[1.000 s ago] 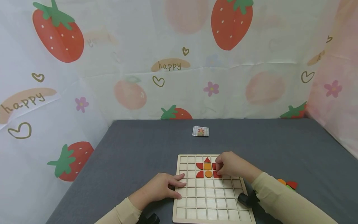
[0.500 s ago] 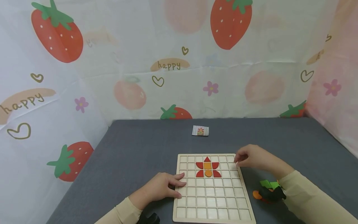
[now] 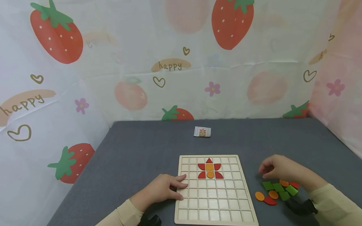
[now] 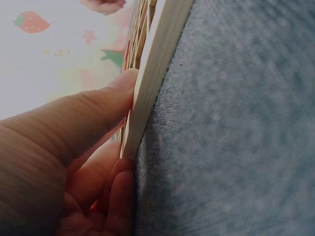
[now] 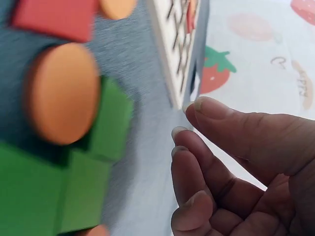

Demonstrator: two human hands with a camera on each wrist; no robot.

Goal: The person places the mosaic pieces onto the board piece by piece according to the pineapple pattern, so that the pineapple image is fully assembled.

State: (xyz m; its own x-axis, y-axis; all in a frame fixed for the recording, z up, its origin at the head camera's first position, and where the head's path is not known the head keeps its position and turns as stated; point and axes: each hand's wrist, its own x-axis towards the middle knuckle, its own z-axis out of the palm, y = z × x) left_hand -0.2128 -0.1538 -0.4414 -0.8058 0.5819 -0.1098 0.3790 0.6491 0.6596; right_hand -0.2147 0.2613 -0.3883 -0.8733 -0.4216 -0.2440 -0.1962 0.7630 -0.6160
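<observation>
My left hand (image 3: pixel 166 188) rests at the left edge of a pale wooden grid board (image 3: pixel 195 205), its fingers and thumb on the rim. In the left wrist view the thumb (image 4: pixel 93 110) touches the board's edge, with the other fingers below it. On the board lie a red triangle (image 3: pixel 209 160), an orange square (image 3: pixel 209 167), an orange disc (image 3: pixel 210 174) and several red curved pieces (image 3: pixel 219 175). My right hand (image 3: pixel 285 171) hovers beyond a loose pile, thumb and fingertips apart, holding nothing. The pile has green pieces (image 3: pixel 278 187), orange discs (image 3: pixel 259 196) and red pieces (image 3: pixel 270 201).
A small card (image 3: pixel 202 131) printed with a figure on a grid lies toward the back of the grey cloth-covered table (image 3: pixel 147 141). Behind the table hangs a white curtain (image 3: pixel 181 91) with strawberry prints.
My right hand has moved right from the red pieces on the board to the loose pile, which now shows more fully. The left hand stays at the board's edge.
</observation>
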